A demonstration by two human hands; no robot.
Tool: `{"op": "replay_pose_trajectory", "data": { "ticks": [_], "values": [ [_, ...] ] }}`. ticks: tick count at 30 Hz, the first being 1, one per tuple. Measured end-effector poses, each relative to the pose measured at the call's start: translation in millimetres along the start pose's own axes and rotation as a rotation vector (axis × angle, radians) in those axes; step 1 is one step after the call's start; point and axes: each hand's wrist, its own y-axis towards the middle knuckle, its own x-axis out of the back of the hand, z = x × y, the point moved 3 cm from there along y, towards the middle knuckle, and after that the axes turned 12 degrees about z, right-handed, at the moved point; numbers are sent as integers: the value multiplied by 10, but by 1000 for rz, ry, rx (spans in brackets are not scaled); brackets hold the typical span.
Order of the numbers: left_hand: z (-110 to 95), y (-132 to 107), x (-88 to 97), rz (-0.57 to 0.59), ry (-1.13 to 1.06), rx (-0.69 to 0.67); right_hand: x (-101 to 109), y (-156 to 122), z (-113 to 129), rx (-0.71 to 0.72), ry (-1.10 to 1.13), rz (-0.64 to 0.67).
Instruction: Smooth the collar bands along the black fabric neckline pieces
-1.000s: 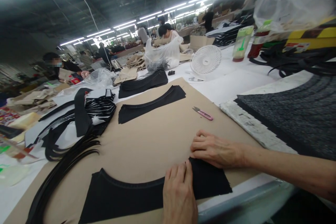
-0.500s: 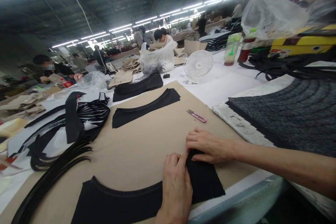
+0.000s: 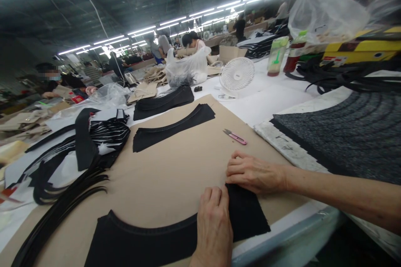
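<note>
A black fabric piece (image 3: 144, 242) with a curved, folded-looking upper edge lies on tan board near the table's front edge. My left hand (image 3: 214, 221) rests across its middle, fingers bent together at the curved edge. At the right end of that edge, my right hand (image 3: 255, 173) pinches the fabric with curled fingers. The fingertips of both hands are close together, and the edge right under them is hidden. Beyond my right hand lie small pink thread snips (image 3: 234, 137). Farther back is a smaller stack of curved black pieces (image 3: 173, 127).
Long black strips (image 3: 59, 217) and a striped pile of black pieces (image 3: 108, 137) lie to the left. A dark grey textured stack (image 3: 341, 133) is on the right. Behind are a white fan (image 3: 237, 74), bottles (image 3: 277, 56), a plastic bag (image 3: 188, 66) and people at work.
My right hand has shifted slightly right along the curved edge, its thumb now tucked from sight. My left hand has moved a little to the right. The fabric has barely moved.
</note>
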Motion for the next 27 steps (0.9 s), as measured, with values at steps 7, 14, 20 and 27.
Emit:
{"op": "replay_pose_trajectory", "data": {
  "ticks": [7,14,20,27],
  "values": [
    [-6,48,13,33,-18,45,-83,-64,-37,15,-47,-44],
    [10,56,-40,-12,39,17,-147,-104,-66,-1,-55,-85],
    [-15,47,-91,-90,206,-48,-146,-144,-88,-21,-38,-102],
    [-60,53,-71,-159,306,-85,-165,-183,-90,-63,-3,-110]
  ]
}}
